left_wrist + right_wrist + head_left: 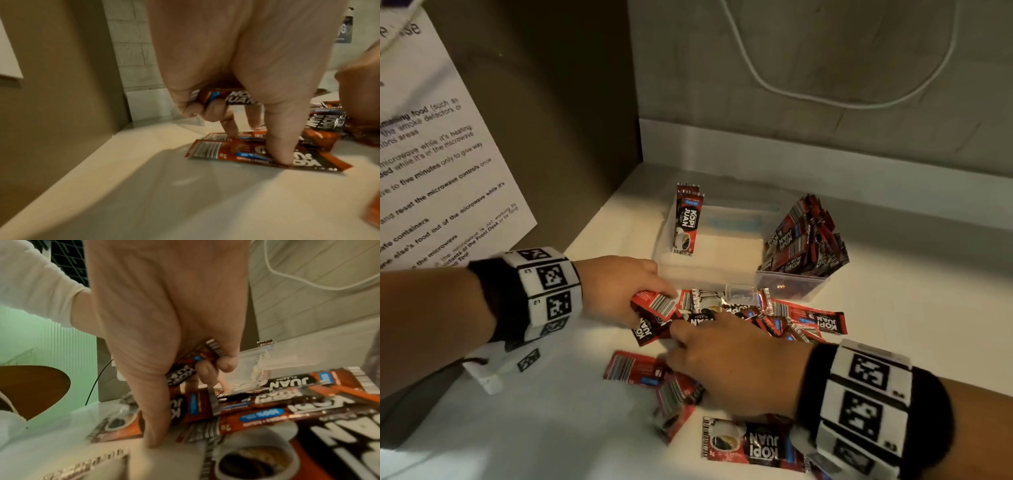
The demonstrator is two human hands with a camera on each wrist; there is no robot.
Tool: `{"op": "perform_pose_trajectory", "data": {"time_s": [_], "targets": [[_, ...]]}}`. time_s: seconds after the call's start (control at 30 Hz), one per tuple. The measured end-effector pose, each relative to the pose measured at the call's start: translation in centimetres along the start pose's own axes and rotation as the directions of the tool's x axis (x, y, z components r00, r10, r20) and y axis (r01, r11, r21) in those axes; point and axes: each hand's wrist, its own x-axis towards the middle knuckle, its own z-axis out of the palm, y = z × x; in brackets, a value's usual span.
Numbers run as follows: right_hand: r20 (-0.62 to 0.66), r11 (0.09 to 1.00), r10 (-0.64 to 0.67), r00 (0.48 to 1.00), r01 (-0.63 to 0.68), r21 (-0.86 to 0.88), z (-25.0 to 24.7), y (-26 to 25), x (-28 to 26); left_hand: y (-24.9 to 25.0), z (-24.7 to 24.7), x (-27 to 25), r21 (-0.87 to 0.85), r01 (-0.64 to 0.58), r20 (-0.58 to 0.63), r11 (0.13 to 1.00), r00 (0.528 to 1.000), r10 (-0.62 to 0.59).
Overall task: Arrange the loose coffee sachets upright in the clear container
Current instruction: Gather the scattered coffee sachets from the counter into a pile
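Red and black coffee sachets (808,322) lie loose on the white counter in front of the clear container (709,270). Two sachets (686,222) stand upright against its left wall. My left hand (654,301) reaches into the pile from the left. Its curled outer fingers hold a sachet (232,97) against the palm, while the thumb (281,146) presses on a flat sachet (226,154). My right hand (688,342) lies over the pile's near side, its curled fingers gripping a sachet (191,366) and its thumb (156,434) pressed down beside other sachets.
A smaller clear tub (791,284) at the right is packed with several sachets (808,240). A brown panel (534,120) with a printed notice (431,154) walls the left side. A white cable (859,102) hangs on the back wall. More sachets (750,442) lie by the front edge.
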Motion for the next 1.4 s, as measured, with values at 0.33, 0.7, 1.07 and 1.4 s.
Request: {"op": "perform_pose_trajectory", "data": {"time_s": [0.33,0.7,1.07,1.4], "targets": [[-0.109,0.881,0.298,0.948,-0.23,0.413,-3.1,3.2,-5.1,-0.9,0.2,-0.6,0.206,-0.059,-0.008,0.977,0.998,0.062],[-0.052,0.951,0.285,0.957,-0.275,0.14,-0.2,2.4,-3.3,-2.8,0.5,-1.5,-0.02,0.039,0.025,0.999,0.999,-0.038],[0.018,0.947,0.288,0.957,-0.288,0.143,0.5,1.9,-3.9,-2.4,0.4,-2.2,-0.051,0.096,0.101,0.994,0.991,-0.091],[-0.039,0.928,0.348,0.937,-0.338,0.159,0.5,1.8,-2.1,2.5,1.8,-1.9,-0.112,-0.12,0.14,0.986,0.981,0.135]]}}
